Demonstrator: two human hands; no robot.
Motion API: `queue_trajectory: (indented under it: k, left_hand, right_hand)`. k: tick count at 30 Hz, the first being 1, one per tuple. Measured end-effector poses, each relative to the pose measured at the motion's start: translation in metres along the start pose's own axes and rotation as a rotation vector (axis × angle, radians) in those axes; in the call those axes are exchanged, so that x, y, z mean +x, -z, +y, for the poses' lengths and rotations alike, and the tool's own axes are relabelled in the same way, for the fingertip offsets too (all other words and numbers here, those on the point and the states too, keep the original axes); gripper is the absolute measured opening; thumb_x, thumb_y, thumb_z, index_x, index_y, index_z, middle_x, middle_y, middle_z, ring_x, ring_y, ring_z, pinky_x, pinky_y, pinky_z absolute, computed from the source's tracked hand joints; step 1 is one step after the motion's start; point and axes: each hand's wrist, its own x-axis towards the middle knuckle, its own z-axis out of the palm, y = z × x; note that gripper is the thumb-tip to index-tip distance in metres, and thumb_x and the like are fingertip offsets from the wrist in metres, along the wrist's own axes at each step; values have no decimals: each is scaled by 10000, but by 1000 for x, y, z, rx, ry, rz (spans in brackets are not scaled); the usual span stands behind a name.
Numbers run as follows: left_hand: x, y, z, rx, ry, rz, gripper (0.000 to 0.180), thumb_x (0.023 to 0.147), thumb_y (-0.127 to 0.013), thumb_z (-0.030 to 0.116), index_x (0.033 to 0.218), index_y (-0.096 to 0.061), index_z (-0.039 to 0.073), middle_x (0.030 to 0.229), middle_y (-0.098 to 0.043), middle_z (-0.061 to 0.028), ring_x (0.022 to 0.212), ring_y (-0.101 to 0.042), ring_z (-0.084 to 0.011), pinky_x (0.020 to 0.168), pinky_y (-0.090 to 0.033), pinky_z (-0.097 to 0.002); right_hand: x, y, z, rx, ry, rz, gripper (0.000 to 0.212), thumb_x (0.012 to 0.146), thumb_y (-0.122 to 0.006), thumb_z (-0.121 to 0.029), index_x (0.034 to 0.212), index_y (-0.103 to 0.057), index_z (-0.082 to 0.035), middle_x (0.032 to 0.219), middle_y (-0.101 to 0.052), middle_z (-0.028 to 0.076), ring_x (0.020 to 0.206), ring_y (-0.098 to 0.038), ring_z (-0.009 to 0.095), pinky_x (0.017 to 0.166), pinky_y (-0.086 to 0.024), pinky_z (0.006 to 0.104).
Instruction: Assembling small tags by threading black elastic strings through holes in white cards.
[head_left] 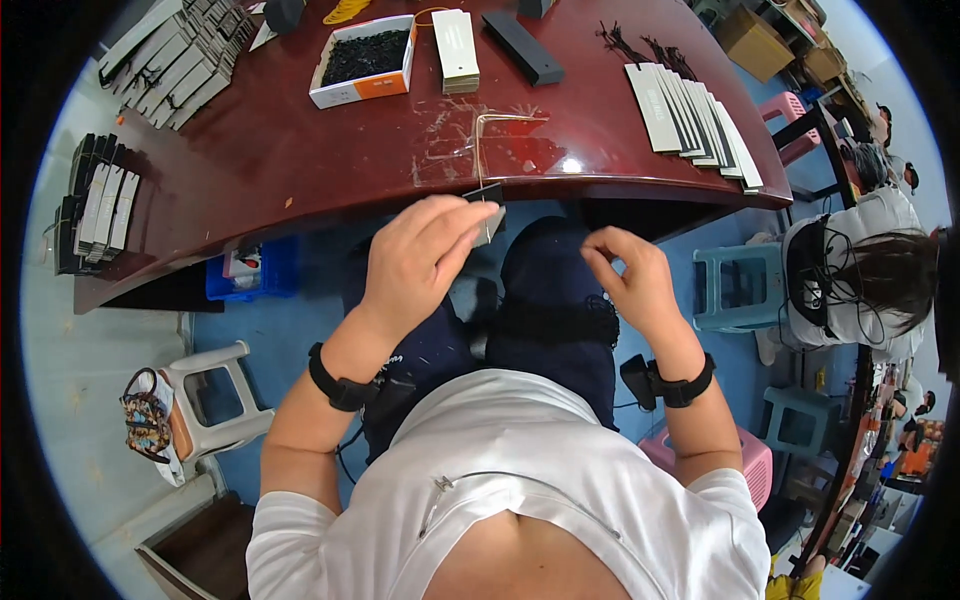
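At the table's front edge my left hand (425, 250) is closed on a dark hang tag (486, 194), its fingers over the tag's near part. The tag sits at the lower end of a thin bent metal wire (481, 150), which is fixed to the tabletop with clear tape. My right hand (638, 278) is raised over my right thigh, thumb and forefinger brought together; anything between them is too small to make out. A bundle of black strings (603, 318) lies on my right thigh below that hand.
On the dark red table (270, 150) stand a white and orange box (362, 90) of black strings, a white tag stack (456, 55), a black stack (522, 48) and fanned strung tags (690, 115). More tag piles (185, 70) lie left. Another person (860, 265) sits at right.
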Motion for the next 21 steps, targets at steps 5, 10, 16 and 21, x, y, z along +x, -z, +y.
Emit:
queue_trajectory:
  k: [5, 10, 16, 21]
  left_hand:
    - [9, -10, -3, 124, -13, 64, 294, 753, -660, -10, 1022, -636, 106, 876, -531, -44, 709, -575, -212, 608, -476, -314]
    - [8, -13, -3, 190, 20, 95, 330, 766, -643, -34, 1066, -636, 104, 941, -522, -60, 734, -557, -184, 613, -470, -294]
    - [2, 1, 1, 59, 158, 58, 376, 779, -611, -59, 1126, -625, 85, 1018, -520, -67, 728, -515, -127, 633, -456, -249]
    - [-4, 12, 4, 6, 224, 38, 351, 778, -604, -65, 1105, -630, 61, 1031, -546, -70, 697, -499, -106, 643, -433, -224]
  right_hand:
    - [-38, -13, 40, -117, -61, -245, 89, 756, -662, -101, 838, -664, -69, 773, -588, 118, 754, -600, 311, 670, -482, 392]
    - [-45, -45, 57, -221, -34, -258, 81, 729, -689, -113, 788, -661, -65, 813, -593, 100, 817, -593, 304, 723, -490, 388]
    - [-40, -50, 62, -251, 47, -335, 74, 702, -687, -82, 746, -635, -54, 818, -588, 110, 826, -591, 305, 746, -486, 385]
    - [-42, -47, 62, -98, -34, -353, 51, 690, -662, -46, 726, -627, -41, 823, -585, 120, 831, -586, 313, 760, -484, 382]
